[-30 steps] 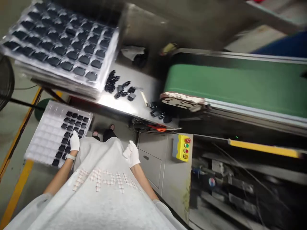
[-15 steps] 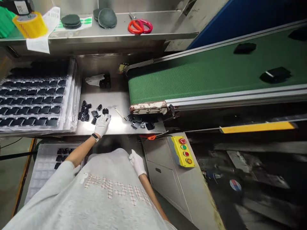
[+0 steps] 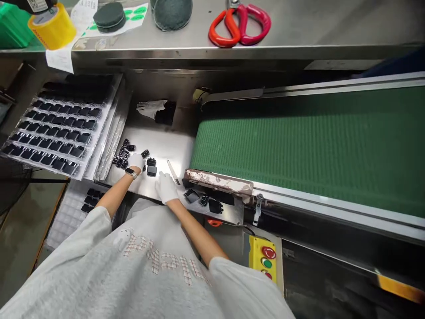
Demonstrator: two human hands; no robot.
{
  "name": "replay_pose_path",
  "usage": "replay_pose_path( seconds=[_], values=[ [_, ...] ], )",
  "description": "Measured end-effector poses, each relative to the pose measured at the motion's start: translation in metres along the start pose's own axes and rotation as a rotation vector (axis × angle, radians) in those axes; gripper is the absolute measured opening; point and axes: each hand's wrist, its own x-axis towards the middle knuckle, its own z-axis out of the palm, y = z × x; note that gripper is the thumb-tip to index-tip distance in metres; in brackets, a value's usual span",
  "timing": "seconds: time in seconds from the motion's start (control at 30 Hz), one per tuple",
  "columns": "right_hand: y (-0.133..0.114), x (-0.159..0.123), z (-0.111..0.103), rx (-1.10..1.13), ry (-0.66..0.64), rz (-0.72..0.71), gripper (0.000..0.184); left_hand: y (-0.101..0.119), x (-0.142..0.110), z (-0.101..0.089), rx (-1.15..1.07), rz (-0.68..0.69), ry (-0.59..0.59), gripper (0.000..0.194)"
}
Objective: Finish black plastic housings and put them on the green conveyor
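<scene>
My left hand (image 3: 136, 161), in a white glove with a watch at the wrist, is curled down over the metal table. A small black plastic part (image 3: 144, 168) shows at its fingertips, mostly hidden by the glove. Left of it lies a pile of black parts (image 3: 122, 155). Two more parts, one knobbed (image 3: 151, 161) and one smooth-faced (image 3: 152, 171), sit between my hands. My right hand (image 3: 167, 188), also white-gloved, reaches over the table's front edge with fingers stretched out and nothing visible in them. A thin light-coloured tool (image 3: 173, 172) lies beyond it.
Stacked clear trays (image 3: 99, 144) of black parts stand left. A green conveyor belt (image 3: 299, 150) runs to the right, with more parts (image 3: 215, 206) below its end. Scissors (image 3: 239, 24) and yellow tape (image 3: 53, 26) are on the shelf. A white glove (image 3: 151, 107) lies at the back.
My right hand has come up from beside my body onto the table's front edge. My left hand has turned from spread to curled among the parts. The view has shifted closer to the shelf.
</scene>
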Motion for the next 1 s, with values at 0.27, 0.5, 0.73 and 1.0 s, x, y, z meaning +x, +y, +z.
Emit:
replay_pose_path(
  seconds=[0.27,0.5,0.73,1.0],
  values=[
    [-0.042,0.059,0.011,-0.362,-0.072,-0.171,0.070,0.002,0.017,-0.007,0.156,-0.008,-0.037,0.032],
    [-0.062,0.106,-0.009,-0.489,-0.087,-0.172,0.048,-0.016,0.018,-0.008,0.105,0.115,0.005,0.032],
    [-0.081,0.154,0.004,-0.595,-0.271,-0.150,0.035,-0.033,0.019,-0.002,0.070,0.149,0.080,0.035],
    [-0.106,0.179,0.016,-0.610,-0.323,-0.288,0.038,-0.045,0.017,-0.003,0.057,0.087,0.162,0.029]
  ],
)
